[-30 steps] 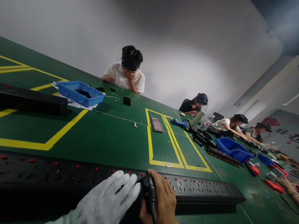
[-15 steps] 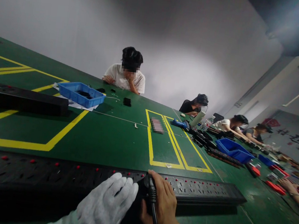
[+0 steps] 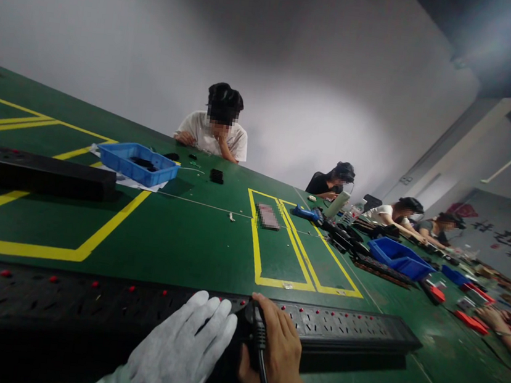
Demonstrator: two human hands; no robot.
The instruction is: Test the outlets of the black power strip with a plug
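Observation:
A long black power strip with a row of red lights or buttons and many slots lies across the near side of the green table. My left hand, in a pale grey glove, rests flat on the strip with its fingers stretched out and close together. Beside it, my bare right hand is closed around a black plug at the strip's top face. The plug's cord runs down toward me. Its prongs are hidden, so I cannot tell how deep they sit.
A second black strip lies at left, near a blue tray holding dark parts. Yellow tape marks the green table. Blue bins, red parts and black strips lie at right. Several people sit along the far side.
The gloved left hand's fingers have straightened and flattened slightly. My right hand stays on the plug with almost no movement.

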